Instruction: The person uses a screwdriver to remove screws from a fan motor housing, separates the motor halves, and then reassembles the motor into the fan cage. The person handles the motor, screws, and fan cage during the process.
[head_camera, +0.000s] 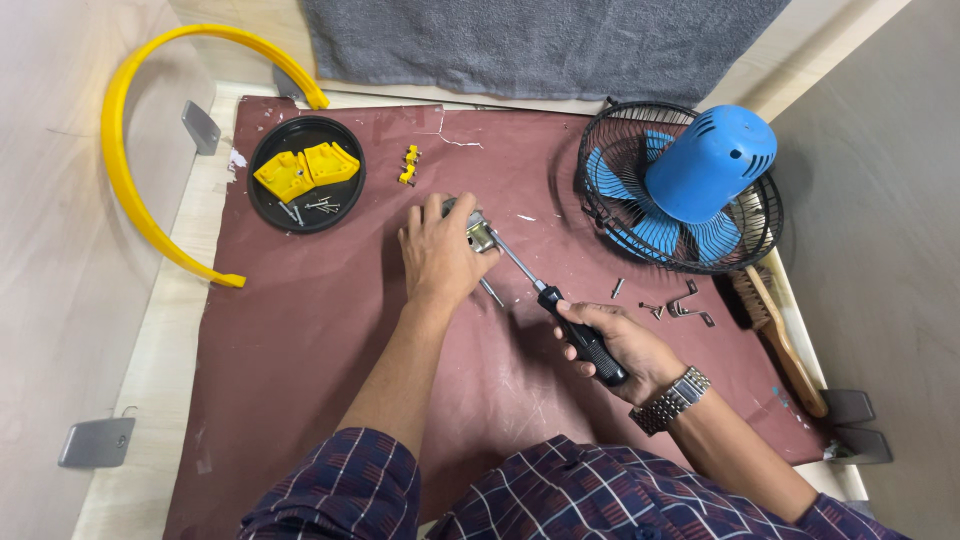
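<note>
Your left hand (438, 255) clamps down over a small metal part (478, 235) at mid-mat; your right hand (620, 350) grips a black-handled screwdriver (560, 310), tip set against that part. Loose screws and clips (680, 305) lie just right. Blue fan (690, 185) beyond them. Black tray (262, 205) with yellow pieces (305, 168) far left on the brown mat (300, 350).

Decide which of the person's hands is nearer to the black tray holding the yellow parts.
Left. The left hand rests on the mat just right of the black tray; the right hand sits farther right and lower, gripping the screwdriver.
</note>
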